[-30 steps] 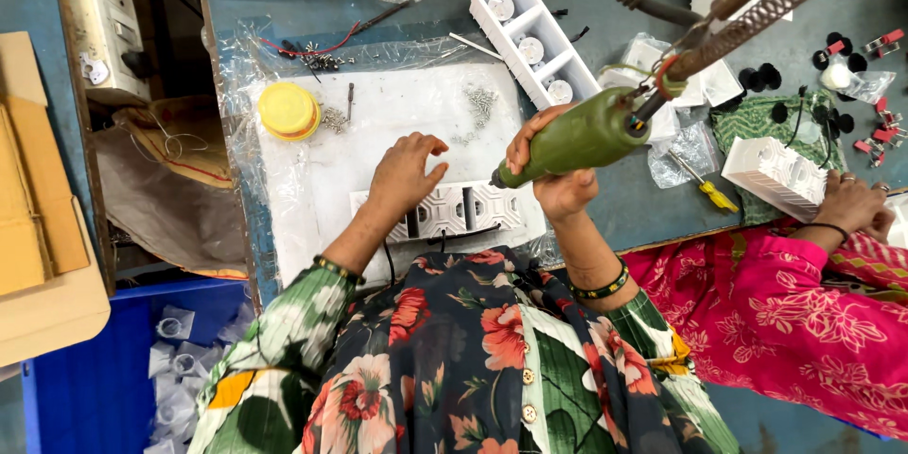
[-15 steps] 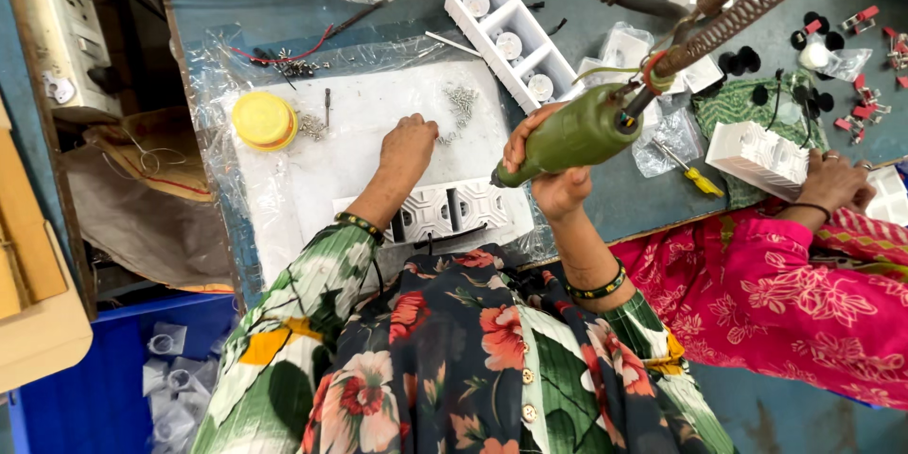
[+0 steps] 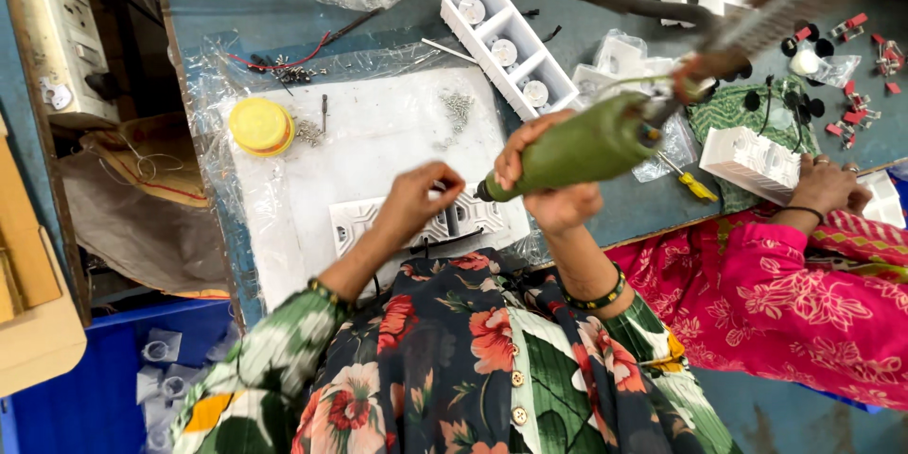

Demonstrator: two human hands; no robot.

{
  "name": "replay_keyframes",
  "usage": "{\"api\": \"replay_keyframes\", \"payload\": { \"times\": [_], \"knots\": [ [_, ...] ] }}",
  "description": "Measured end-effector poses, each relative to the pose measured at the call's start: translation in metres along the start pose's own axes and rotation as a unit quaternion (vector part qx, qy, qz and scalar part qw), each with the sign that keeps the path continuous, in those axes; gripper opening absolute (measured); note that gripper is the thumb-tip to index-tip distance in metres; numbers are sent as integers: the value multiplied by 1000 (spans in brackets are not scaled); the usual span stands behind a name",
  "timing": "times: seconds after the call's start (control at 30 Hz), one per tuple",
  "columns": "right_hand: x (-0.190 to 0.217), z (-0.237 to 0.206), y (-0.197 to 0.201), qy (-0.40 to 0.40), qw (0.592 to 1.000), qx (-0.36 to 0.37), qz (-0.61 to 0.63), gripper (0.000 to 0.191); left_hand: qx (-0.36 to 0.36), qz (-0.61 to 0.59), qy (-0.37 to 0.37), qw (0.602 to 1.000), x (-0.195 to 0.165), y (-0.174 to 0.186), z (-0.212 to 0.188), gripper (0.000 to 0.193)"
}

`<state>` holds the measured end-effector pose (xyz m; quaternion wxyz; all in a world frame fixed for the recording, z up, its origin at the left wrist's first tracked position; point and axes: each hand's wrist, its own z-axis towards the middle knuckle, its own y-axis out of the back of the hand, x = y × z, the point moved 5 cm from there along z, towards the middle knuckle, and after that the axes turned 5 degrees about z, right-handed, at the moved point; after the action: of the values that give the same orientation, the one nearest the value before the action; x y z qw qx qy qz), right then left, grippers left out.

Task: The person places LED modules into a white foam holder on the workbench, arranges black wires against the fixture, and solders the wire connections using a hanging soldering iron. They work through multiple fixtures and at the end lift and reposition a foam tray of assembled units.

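My right hand [image 3: 553, 191] grips a green powered screwdriver [image 3: 579, 148] that hangs from a coiled cord and points down-left at a white switch-plate moulding [image 3: 355, 219]. My left hand [image 3: 419, 199] rests on top of that moulding with fingers curled, pinching at something too small to make out. The moulding lies on a white board [image 3: 378, 142] covered in clear plastic. A small heap of screws [image 3: 460, 106] sits on the board's far part.
A yellow lid [image 3: 261, 126] sits at the board's left. A long white tray [image 3: 506, 47] with round fittings lies beyond. A co-worker in pink holds a white box [image 3: 754, 162] at right. Blue bin [image 3: 85, 378] at lower left.
My left hand has drawn back from the far board onto the moulding. The screwdriver has tilted lower, its tip closer to the moulding. The view has shifted slightly.
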<state>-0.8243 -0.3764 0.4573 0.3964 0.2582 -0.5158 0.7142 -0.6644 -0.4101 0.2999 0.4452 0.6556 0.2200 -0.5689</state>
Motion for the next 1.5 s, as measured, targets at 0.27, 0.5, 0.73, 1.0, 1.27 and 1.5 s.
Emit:
{"api": "replay_keyframes", "payload": {
  "times": [0.27, 0.5, 0.73, 1.0, 1.27, 1.5],
  "knots": [
    [22, 1, -27, 23, 999, 33, -36, 79, -82, -155, 27, 984, -24, -2, -47, 27],
    [18, -3, -32, 27, 998, 17, -45, 80, -54, -108, 22, 992, -26, 1, -51, 37],
    [19, -2, -29, 40, 998, 15, -53, 81, -53, -94, 26, 994, -27, -1, -45, 39],
    [19, -2, -30, 36, 998, 19, -48, 81, -52, -126, 34, 990, -24, -3, -44, 40],
    [16, -4, -32, 39, 998, 22, -54, 81, -40, -116, 20, 992, -27, -2, -42, 40],
    [12, -7, -27, 24, 998, 27, -48, 80, -22, -173, 49, 983, -22, -9, -38, 44]
  ]
}}
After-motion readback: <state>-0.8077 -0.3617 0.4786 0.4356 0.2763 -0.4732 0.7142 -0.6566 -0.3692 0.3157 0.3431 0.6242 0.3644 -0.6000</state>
